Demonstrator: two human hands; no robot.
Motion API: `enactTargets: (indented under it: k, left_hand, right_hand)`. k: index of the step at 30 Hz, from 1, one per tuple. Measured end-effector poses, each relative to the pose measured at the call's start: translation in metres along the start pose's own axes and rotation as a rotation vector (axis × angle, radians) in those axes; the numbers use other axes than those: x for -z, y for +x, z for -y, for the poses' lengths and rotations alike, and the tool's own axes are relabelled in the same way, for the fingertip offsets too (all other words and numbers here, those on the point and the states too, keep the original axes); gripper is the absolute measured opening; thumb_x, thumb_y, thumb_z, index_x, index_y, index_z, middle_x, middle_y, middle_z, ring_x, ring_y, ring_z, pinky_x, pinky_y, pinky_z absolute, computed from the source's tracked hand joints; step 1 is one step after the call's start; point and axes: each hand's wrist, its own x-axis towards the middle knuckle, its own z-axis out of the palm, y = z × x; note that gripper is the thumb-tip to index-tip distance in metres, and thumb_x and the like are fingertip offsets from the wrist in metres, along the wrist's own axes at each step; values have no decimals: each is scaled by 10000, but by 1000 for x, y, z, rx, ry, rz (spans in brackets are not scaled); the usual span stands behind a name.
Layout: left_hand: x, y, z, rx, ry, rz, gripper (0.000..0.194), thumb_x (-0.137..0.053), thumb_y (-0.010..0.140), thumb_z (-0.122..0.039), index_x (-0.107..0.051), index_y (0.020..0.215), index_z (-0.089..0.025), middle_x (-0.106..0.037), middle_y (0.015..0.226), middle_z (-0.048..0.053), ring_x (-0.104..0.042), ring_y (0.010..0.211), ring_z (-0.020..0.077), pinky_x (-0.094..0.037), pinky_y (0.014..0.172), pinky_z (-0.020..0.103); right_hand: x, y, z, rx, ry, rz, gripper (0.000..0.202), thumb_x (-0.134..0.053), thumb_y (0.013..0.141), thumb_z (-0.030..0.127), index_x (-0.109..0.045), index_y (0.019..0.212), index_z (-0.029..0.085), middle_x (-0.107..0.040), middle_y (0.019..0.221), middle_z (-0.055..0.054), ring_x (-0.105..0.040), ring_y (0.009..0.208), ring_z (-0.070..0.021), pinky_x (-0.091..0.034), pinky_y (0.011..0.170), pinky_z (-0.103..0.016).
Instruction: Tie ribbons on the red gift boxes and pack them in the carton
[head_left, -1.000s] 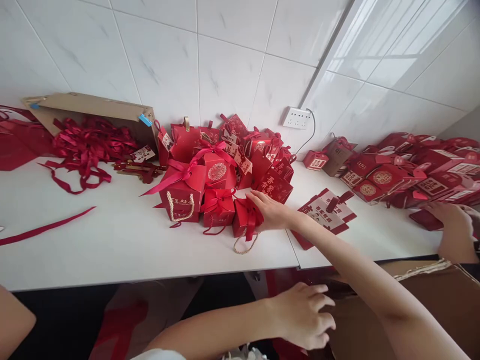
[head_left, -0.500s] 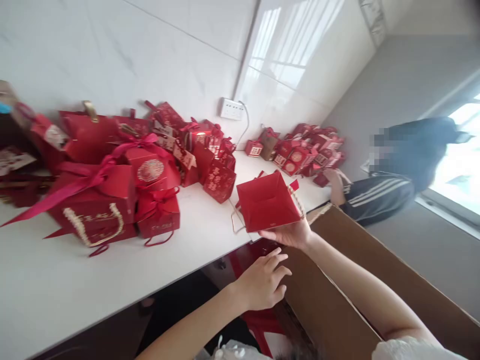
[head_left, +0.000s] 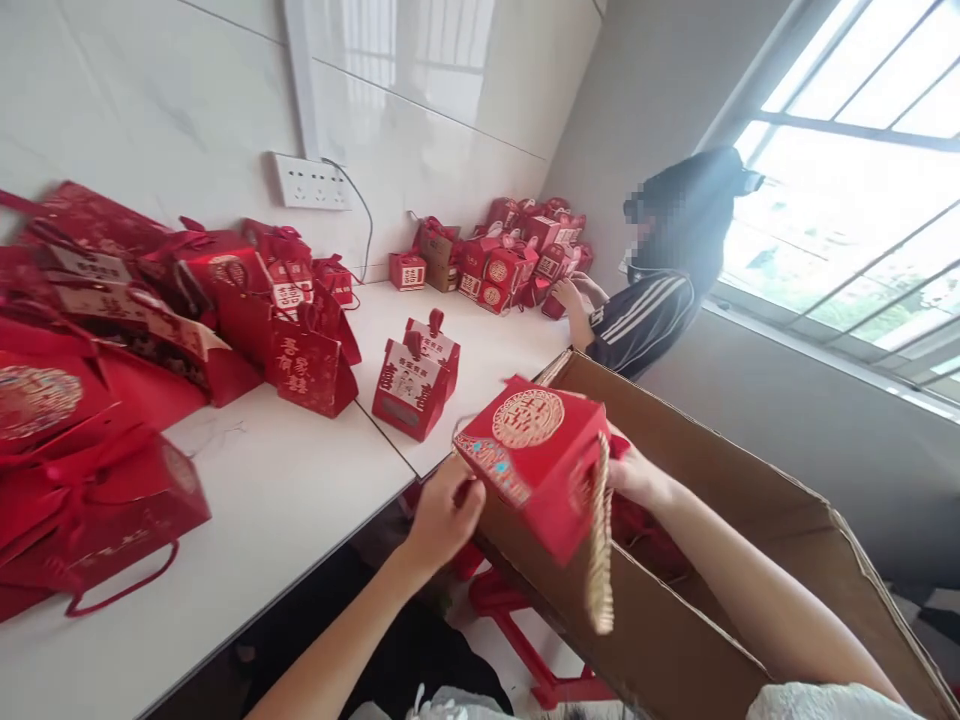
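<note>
A red gift box with a gold round emblem and a patterned edge is tilted above the near rim of the cardboard carton. My right hand grips it from its right side, with most of the fingers hidden behind it. A thick gold rope handle hangs off the box's near right side. My left hand is closed beside the box's left corner, fingers curled; what they hold, if anything, is hidden. Two small red-and-white printed gift boxes stand on the table just beyond.
Red gift boxes crowd the white table on the left; another pile stands at the far end. A large open carton is at right. A co-worker reaches to the far pile. A red stool stands below.
My view has swung right. The red box has turned from its plain red face to its emblem side. My left hand has gone from spread to curled and is nearer the box.
</note>
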Motion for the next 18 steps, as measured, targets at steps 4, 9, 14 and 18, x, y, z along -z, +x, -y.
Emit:
enactTargets:
  k: [4,9,14,18]
  left_hand:
    - [22,34,2,196,-186,-321,156,-486,807,-285,-588,786,-169,-624,795,27,-576,680,136,-506,684,278]
    - [24,61,-50,-73,-164,-244,188,-488,840,-330,-585,915,-188,-596,949,49,-584,899,182,-515,749,297]
    - [-8,58,-93,-370,242,99,358,-581,813,-364,-528,1137,-222,-525,1200,74,-488,1158,241,-445,981,408]
    - [-20,58,-81,-335,346,154,279,-535,854,-252,-517,1129,-208,-560,1160,54,-531,1101,192,-451,971,361]
  right_hand:
    - [28,-18,28,340,-606,-74,977,-759,656,493,-185,1415,274,-412,1346,-139,-468,1224,-334,-489,932,-494]
    - [28,-20,43,530,-1072,-65,901,-660,770,489,-141,1447,199,-445,1273,-188,-442,1194,-354,-485,925,-520]
    - [18,-15,34,575,-1114,-45,941,-595,779,597,-108,1459,166,-467,1225,-183,-466,1154,-345,-505,893,-502]
    - [23,-22,28,544,-1100,-26,894,-630,767,554,-208,1440,142,-497,1203,-181,-484,1136,-336,-509,897,-488]
